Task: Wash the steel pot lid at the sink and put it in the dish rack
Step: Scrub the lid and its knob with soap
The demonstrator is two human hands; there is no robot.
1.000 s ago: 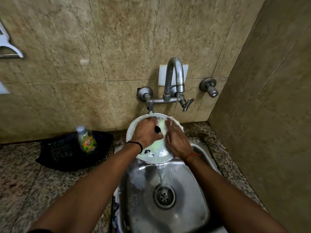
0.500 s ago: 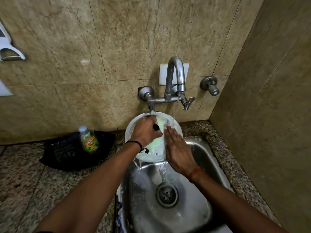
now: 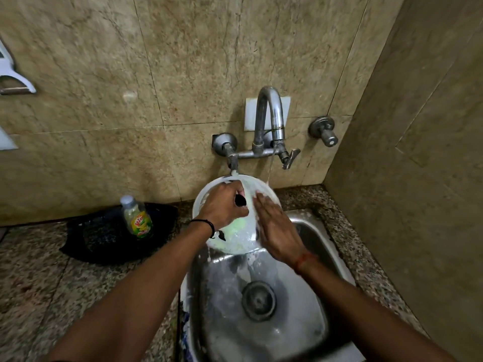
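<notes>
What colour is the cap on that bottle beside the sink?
White, or very pale, on the bottle; clearest in the head view.

Hands: 2, left hand and right hand
Pot lids: 1, the steel lid
Sinks: 1
Drains: 1
Taps: 1
Bottles: 1
Wristbands: 2

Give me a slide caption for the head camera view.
Left hand grips the soapy lid over the sink while the right hand rubs it.
</notes>
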